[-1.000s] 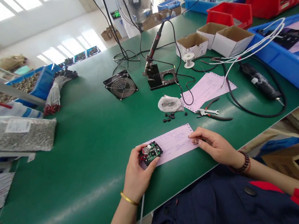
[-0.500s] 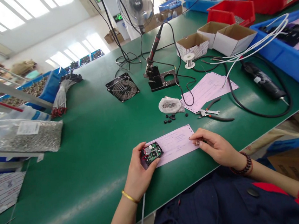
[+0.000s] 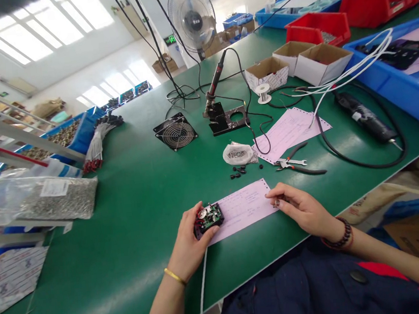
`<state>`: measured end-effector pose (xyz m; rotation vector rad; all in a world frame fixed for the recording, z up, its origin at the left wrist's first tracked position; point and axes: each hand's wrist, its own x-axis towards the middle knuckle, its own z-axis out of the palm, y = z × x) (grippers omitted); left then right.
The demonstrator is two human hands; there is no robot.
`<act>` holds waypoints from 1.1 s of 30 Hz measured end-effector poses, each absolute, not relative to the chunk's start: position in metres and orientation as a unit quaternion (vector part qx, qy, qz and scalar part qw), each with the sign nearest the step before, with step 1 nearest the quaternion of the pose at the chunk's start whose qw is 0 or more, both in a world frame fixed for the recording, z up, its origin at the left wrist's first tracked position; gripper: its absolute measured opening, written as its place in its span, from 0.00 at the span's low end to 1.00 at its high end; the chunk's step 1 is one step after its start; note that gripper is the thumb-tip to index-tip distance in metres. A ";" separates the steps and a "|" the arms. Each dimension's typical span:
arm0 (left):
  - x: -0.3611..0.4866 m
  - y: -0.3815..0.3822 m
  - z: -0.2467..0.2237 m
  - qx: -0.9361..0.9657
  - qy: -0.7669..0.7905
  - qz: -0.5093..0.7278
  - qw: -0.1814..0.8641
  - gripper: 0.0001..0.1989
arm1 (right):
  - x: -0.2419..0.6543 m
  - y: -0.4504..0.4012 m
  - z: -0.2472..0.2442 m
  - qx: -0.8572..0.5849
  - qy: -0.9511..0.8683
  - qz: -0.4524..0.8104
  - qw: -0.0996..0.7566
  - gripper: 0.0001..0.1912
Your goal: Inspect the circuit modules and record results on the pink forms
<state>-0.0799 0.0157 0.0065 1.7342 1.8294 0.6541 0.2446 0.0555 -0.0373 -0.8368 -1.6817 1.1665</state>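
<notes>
Blue bin (image 3: 383,75) w/ black panels (image 3: 394,55); left hand (image 3: 189,233) grips PCB (image 3: 210,217).

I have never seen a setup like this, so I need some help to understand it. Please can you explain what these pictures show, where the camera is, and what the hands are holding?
There is no machine here. These are a person's own two bare hands, seen by a camera worn on the head, which looks forward and down. The left hand holds a small green circuit board in a black housing, at one end of a pink paper form. The right hand is at the form's other end, and its fingertips seem to pinch something too small to make out. Also on the green workbench are a soldering iron in its stand, a wire fan guard, pliers, a solder spool and a corded rotary tool.
</notes>
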 end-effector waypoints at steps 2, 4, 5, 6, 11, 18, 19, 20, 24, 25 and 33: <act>-0.082 0.015 0.005 0.646 0.679 0.236 0.255 0.34 | 0.245 0.057 -0.038 -0.341 -0.670 0.479 0.452 0.11; -0.084 0.015 0.002 0.653 0.682 0.230 0.235 0.35 | 0.245 0.058 -0.039 -0.344 -0.659 0.490 0.455 0.10; -0.085 0.014 0.000 0.656 0.684 0.227 0.225 0.36 | 0.245 0.058 -0.040 -0.346 -0.653 0.496 0.456 0.10; -0.085 0.014 -0.002 0.658 0.685 0.226 0.214 0.36 | 0.246 0.059 -0.041 -0.347 -0.646 0.501 0.459 0.10; -0.088 0.011 -0.009 0.663 0.695 0.218 0.172 0.39 | 0.245 0.060 -0.044 -0.350 -0.629 0.512 0.469 0.10; -0.064 -0.017 0.016 0.726 0.640 0.250 -0.004 0.34 | 0.246 0.063 -0.041 -0.367 -0.610 0.512 0.480 0.12; -0.056 -0.023 0.019 0.750 0.613 0.247 0.008 0.32 | 0.246 0.063 -0.041 -0.368 -0.610 0.512 0.480 0.12; -0.047 -0.027 0.021 0.776 0.584 0.236 0.033 0.30 | 0.246 0.064 -0.041 -0.368 -0.609 0.512 0.481 0.13; -0.014 -0.032 0.012 0.846 0.486 0.150 0.158 0.35 | 0.248 0.065 -0.043 -0.369 -0.603 0.514 0.486 0.13; -0.009 -0.031 0.007 0.852 0.475 0.134 0.175 0.38 | 0.248 0.065 -0.044 -0.369 -0.601 0.515 0.488 0.14; 0.001 -0.027 -0.025 0.867 0.469 0.079 0.145 0.52 | 0.249 0.065 -0.052 -0.361 -0.572 0.536 0.505 0.14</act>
